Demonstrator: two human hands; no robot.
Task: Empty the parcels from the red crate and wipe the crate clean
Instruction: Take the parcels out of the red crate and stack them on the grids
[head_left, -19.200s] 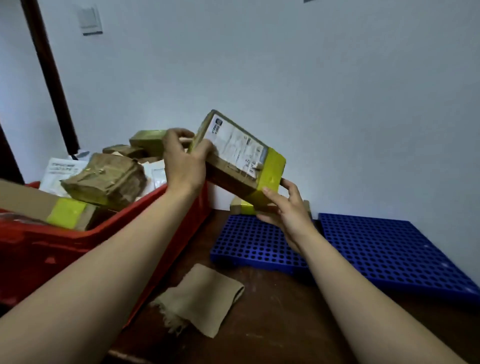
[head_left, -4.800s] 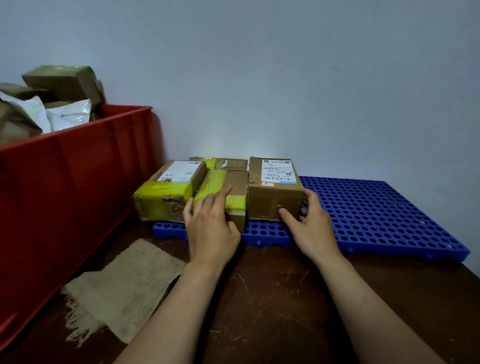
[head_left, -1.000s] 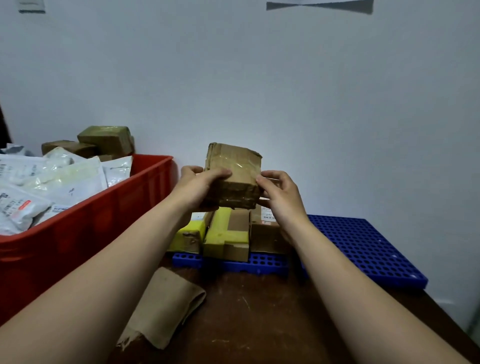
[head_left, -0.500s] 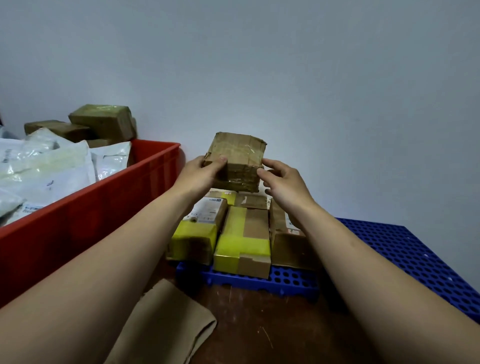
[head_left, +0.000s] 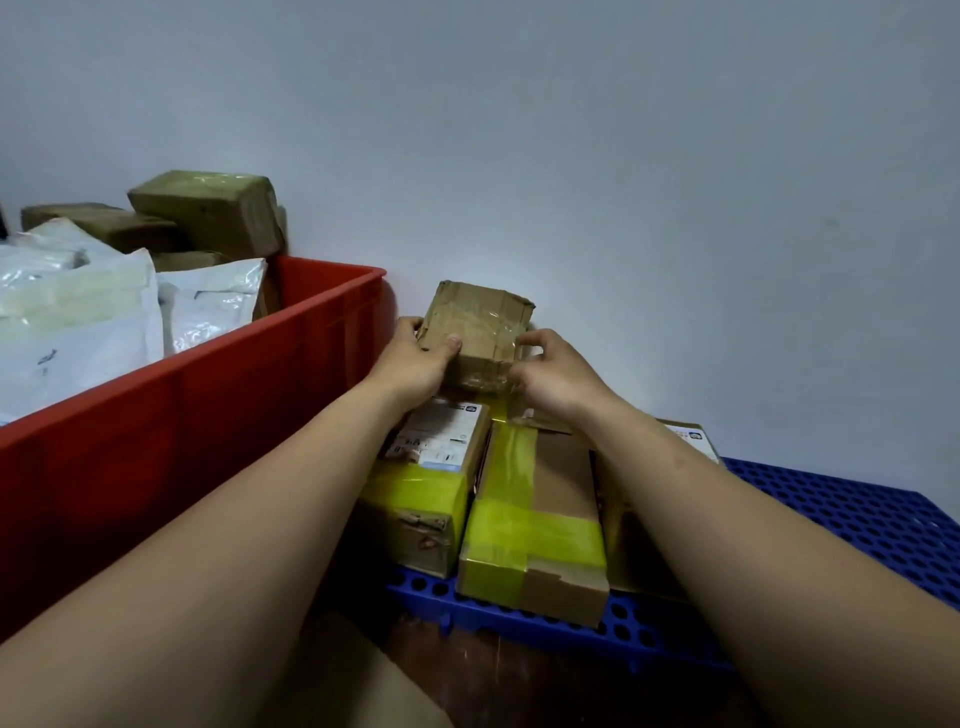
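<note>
Your grip is two-handed and closed on one brown parcel (head_left: 478, 327). Your left hand (head_left: 415, 358) wraps its left side with the thumb laid on the top face, and your right hand (head_left: 556, 379) pinches its right edge with curled fingers. That parcel is a squat cardboard box, crumpled at the corners and wound in glossy clear tape. You hold it by the wall, just right of the red crate (head_left: 208, 415) and above the back of the boxes on the blue perforated pallet (head_left: 857, 519); whether it touches them you cannot tell.

You can count three boxes in the front row there: a labelled box (head_left: 426, 493) banded in yellow tape, a cross-taped box (head_left: 535, 519), and a third box (head_left: 693, 435) mostly hidden by your right forearm. The crate holds at least three white mailers (head_left: 78, 332) and three brown boxes (head_left: 208, 213). The pallet lies on the dark bench (head_left: 519, 691).
</note>
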